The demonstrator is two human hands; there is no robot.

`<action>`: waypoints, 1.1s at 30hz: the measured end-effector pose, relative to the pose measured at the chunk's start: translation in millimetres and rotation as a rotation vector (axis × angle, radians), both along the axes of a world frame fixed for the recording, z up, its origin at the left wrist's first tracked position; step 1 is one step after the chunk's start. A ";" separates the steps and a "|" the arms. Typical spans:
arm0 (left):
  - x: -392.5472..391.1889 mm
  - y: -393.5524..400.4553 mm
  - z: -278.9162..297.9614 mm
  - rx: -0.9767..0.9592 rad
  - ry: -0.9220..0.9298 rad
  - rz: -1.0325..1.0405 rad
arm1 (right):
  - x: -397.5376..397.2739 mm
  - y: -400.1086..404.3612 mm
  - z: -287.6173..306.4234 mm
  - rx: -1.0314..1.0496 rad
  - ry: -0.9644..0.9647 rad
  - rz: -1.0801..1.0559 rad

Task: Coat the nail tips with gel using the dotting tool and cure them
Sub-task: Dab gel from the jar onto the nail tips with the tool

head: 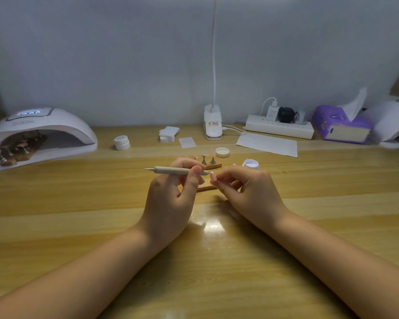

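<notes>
Step in hand: judged to be coating one nail tip (213, 175) with gel, before any curing.
Left hand (171, 199): its fingers curl round the dotting tool (175, 170), which lies nearly level with its working end pointing to 3 o'clock, touching or just short of the tip; which cannot be told.
Right hand (247, 189): its fingers pinch the small pale tip, just at 3 o'clock of the tool's end.
Gel: an open jar (250, 163) sits on the counter (217, 249) at 1 o'clock of the hands, its lid (222, 152) apart.
Holder: a wooden stand (211, 166) with more tips lies just behind the hands.
Lamp: the curing lamp (39, 134) at 10 o'clock is lit.
Doing it well: probably brace both wrists on the counter, spread thinly, keep gel off the pinching fingers.
</notes>
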State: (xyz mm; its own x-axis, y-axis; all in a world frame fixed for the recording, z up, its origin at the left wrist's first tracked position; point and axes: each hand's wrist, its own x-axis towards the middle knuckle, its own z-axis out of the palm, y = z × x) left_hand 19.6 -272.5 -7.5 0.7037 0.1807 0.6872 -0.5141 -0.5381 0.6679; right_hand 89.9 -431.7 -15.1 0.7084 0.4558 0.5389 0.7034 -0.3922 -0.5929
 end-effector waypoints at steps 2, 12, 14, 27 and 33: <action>-0.3 0.2 -0.1 0.000 0.001 -0.002 | 0.2 0.3 0.0 0.002 -0.003 -0.001; -0.8 0.3 0.9 -0.022 -0.027 0.000 | -0.7 -0.3 0.5 -0.005 -0.013 -0.010; -1.3 0.3 1.3 -0.041 -0.035 0.004 | -0.7 -0.3 0.7 -0.007 -0.013 -0.006; -1.8 -0.3 0.5 -0.038 0.012 -0.025 | -0.7 -0.4 -0.6 0.012 -0.035 -0.017; -1.6 -0.4 1.0 -0.026 0.011 -0.024 | -0.3 -0.1 -0.6 0.009 -0.040 -0.015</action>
State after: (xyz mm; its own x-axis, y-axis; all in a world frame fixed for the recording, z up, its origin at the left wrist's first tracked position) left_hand 18.0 -272.9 -6.5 0.7152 0.1812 0.6750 -0.5194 -0.5084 0.6868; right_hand 89.6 -431.9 -15.7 0.6932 0.4401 0.5708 0.7204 -0.3981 -0.5680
